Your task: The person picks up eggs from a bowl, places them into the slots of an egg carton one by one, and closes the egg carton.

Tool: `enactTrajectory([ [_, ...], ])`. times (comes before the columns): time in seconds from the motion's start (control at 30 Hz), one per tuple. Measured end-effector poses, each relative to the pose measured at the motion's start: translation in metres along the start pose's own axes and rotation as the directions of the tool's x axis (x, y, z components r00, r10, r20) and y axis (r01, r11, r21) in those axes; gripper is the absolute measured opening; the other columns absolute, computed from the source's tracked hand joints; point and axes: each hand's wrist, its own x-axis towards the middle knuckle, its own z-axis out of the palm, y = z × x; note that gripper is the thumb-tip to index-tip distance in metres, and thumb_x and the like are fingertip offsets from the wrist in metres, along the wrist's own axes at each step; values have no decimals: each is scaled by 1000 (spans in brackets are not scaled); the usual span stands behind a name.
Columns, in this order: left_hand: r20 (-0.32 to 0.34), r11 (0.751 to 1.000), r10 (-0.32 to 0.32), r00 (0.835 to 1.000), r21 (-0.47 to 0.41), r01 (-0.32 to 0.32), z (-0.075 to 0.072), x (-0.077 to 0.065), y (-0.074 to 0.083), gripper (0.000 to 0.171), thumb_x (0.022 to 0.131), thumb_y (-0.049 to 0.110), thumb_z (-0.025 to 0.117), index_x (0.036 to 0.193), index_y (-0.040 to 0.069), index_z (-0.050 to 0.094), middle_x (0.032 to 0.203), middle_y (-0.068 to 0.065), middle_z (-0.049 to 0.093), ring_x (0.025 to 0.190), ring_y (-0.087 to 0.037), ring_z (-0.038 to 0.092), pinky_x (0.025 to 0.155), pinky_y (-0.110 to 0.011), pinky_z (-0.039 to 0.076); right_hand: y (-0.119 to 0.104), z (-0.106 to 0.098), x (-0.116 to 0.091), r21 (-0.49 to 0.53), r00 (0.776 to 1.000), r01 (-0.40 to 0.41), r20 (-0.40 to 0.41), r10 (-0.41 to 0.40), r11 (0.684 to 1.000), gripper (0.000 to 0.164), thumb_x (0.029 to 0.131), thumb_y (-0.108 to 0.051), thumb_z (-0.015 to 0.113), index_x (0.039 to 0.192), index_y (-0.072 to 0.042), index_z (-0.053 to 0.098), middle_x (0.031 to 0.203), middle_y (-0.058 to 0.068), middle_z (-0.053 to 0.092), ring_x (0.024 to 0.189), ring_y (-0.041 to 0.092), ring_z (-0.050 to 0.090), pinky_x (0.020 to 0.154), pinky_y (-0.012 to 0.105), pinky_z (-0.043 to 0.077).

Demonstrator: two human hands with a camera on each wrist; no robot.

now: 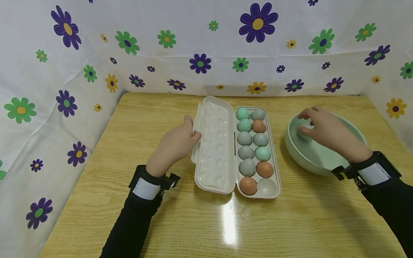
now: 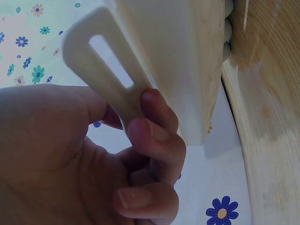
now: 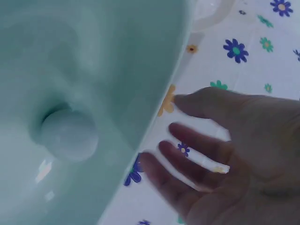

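Note:
A white plastic egg carton [image 1: 278,179] lies open on the table, its lid [image 1: 211,143] folded out to the left. Several mint, grey and brown eggs [image 1: 246,153] fill its cups, except the near right cup [image 1: 267,188]. My left hand [image 1: 174,145] pinches the lid's slotted handle [image 2: 77,51] between thumb and fingers. Over the left side of a pale green bowl [image 1: 322,157], my right hand [image 1: 329,130] hovers with loosely bent fingers and nothing in them. Inside the bowl sits a pale egg [image 3: 70,136], apart from those fingers and mostly hidden by the hand in the head view.
The wooden table [image 1: 167,229] carries the carton at its middle and the bowl to the right. A white cloth with printed flowers [image 1: 180,21] hangs along the back and both sides.

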Motion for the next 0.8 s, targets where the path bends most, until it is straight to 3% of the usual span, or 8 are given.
enactTrajectory([
  [0.23,-4,1000,-6,1000,-3,6,-2,0,0,39,105,27,42,126,-5,40,68,-3,45,52,-16,45,45,-25,32,19,-1,7,-55,987,23,159,-14,998,51,97,-21,64,134,11,51,134,40,47,119,51,53,96,63,47],
  [0.33,-3,1000,-4,1000,0,4,-3,-1,0,39,105,27,42,126,-6,40,68,-3,45,52,-15,44,45,-25,32,22,1,8,-50,979,24,204,-14,998,49,96,-18,65,134,11,52,135,42,44,116,49,54,94,61,48],
  [0.5,-3,1000,-2,1000,-4,2,-3,-2,0,38,105,27,42,126,-6,40,68,-3,45,52,-15,45,46,-25,32,25,3,10,-57,977,49,209,-36,997,46,95,-14,66,132,11,54,132,42,44,106,44,57,88,57,50],
  [0.8,12,1000,-1,1000,-19,1,-2,-2,0,43,106,27,42,131,-7,39,69,-3,46,53,-16,46,46,-25,32,29,8,20,-70,972,72,229,-54,995,41,89,-5,67,126,11,58,122,37,53,105,42,59,90,57,50],
])
